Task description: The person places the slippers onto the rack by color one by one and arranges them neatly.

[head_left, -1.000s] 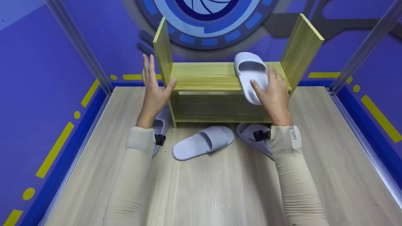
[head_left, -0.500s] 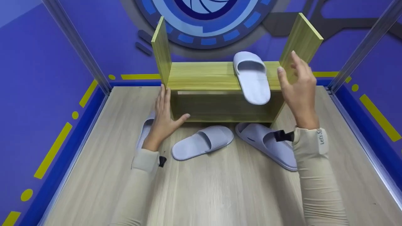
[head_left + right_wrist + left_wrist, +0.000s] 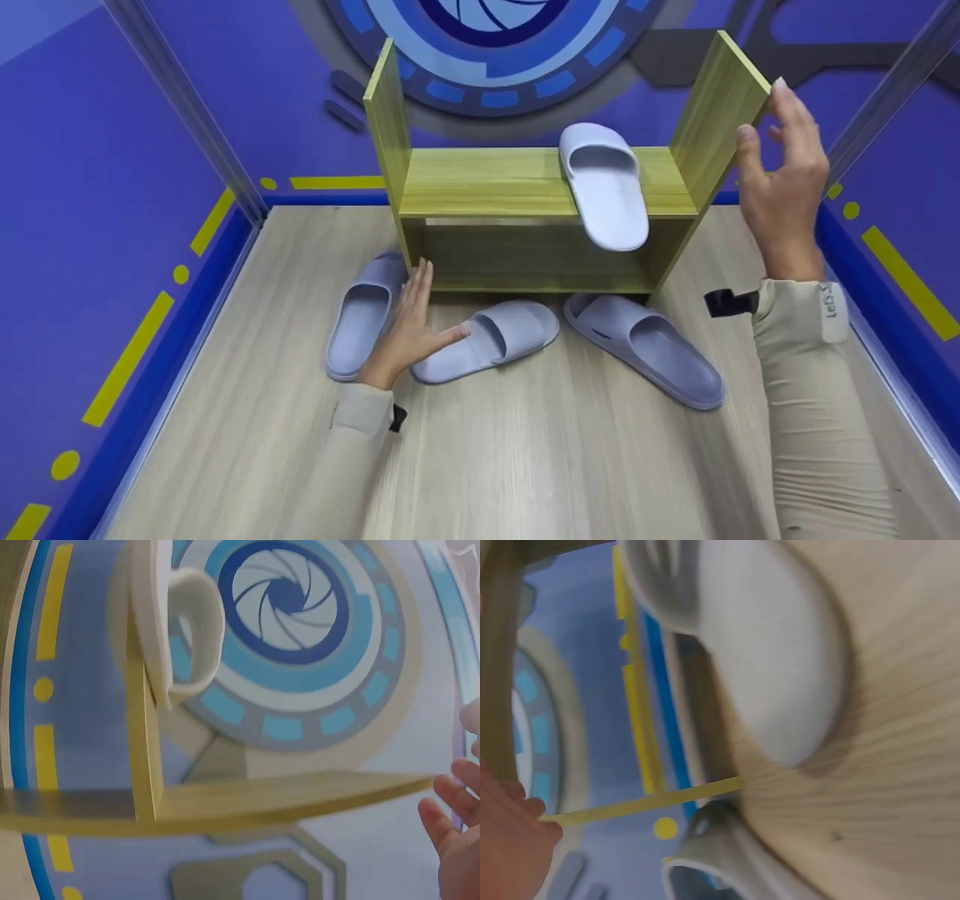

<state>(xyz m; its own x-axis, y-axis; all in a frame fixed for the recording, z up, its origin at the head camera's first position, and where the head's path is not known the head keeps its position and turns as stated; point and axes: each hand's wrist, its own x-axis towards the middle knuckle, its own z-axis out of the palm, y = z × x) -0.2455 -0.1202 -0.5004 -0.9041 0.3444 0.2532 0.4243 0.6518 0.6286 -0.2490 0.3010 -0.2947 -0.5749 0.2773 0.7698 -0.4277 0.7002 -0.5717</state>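
A pale slide slipper [image 3: 611,214] lies on the upper board of a wooden shelf [image 3: 487,184], its heel end jutting past the front edge. My right hand [image 3: 787,184] is raised beside the shelf's right side panel, holding nothing, fingertips close to the panel's edge; whether they touch it I cannot tell. My left hand [image 3: 409,334], fingers fairly straight and thumb spread, hovers between two grey slippers on the floor: the left slipper [image 3: 356,330] and the middle slipper [image 3: 457,352], overlapping both in the head view. The right slipper [image 3: 675,364] lies angled before the shelf.
Wood-patterned floor [image 3: 517,457] extends in front of the shelf. A blue wall [image 3: 97,225] with yellow marks stands at the left, another wall [image 3: 907,225] at the right. The shelf's lower compartment [image 3: 532,259] faces me.
My right hand has let go of the pale slipper and moved right, to the side panel. My left hand has come down from beside the left panel toward the floor slippers.
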